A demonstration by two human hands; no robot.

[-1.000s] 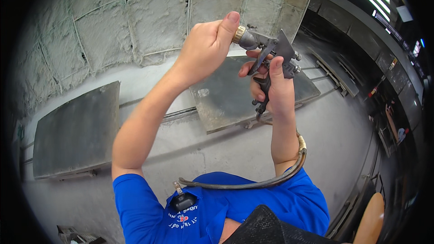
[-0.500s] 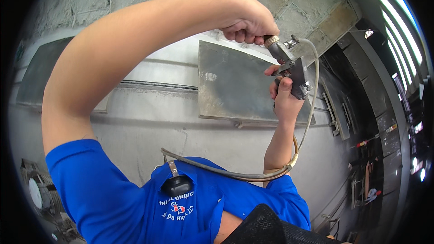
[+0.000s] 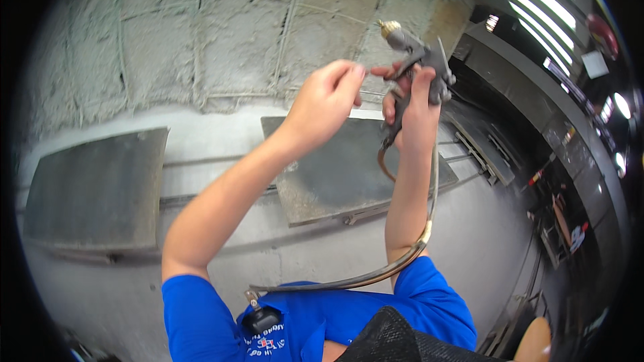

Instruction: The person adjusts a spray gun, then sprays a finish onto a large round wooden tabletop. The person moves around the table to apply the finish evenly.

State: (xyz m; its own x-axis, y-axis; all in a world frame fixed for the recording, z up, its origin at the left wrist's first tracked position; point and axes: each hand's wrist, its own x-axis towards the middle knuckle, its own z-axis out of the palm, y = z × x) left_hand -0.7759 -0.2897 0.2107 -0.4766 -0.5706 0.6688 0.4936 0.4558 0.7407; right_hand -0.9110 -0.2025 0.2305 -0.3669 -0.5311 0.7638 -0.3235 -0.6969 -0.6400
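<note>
My right hand (image 3: 412,97) is wrapped round the handle of a dark grey spray gun (image 3: 435,70), one finger stretched along its front. The gun's brass-coloured nozzle (image 3: 389,29) points up and to the left. A hose (image 3: 384,161) leaves the bottom of the grip. My left hand (image 3: 329,97) hangs in the air just left of the gun, apart from the nozzle. Its thumb and fingers are curled together, and the inside of the hand is hidden.
Dark flat panels, one in the middle (image 3: 335,174) and one at the left (image 3: 94,191), lie beyond my arms. A crusted grey wall (image 3: 248,33) rises behind them. A long hose (image 3: 362,278) crosses my chest to the gun. Dark machinery lines the right side.
My left hand has come off the gun's nozzle and moved down and left. The gun and right hand sit higher in view, and more of the panels and wall shows.
</note>
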